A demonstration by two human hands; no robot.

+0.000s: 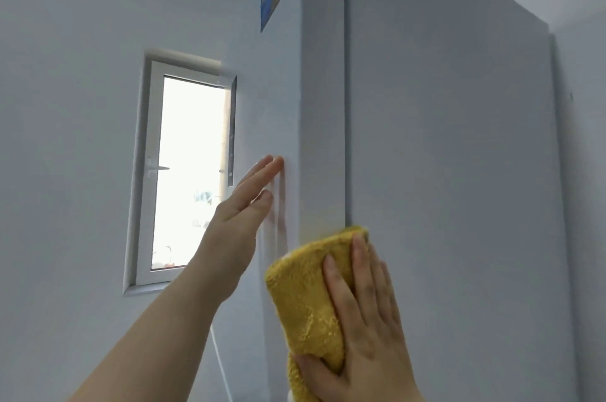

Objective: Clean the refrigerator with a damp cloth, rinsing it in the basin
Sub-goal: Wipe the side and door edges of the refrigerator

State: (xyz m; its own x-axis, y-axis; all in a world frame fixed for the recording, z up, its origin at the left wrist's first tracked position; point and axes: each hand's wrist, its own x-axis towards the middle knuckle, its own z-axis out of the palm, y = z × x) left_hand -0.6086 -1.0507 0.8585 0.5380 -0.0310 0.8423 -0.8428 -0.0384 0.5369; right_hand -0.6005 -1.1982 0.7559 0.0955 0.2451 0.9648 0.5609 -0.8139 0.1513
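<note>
The fluffy yellow cloth [305,296] lies against the tall pale grey refrigerator [442,172], over the corner where the door edge meets the seam, likely so one stroke covers both faces. The right hand [364,319] presses it flat, fingers straight and spread, thumb laid along the lower fold. The left hand [242,214] reaches up with the arm extended, fingers straight and together, tips touching the glossy door front, apparently as a brace. No basin is in view.
</note>
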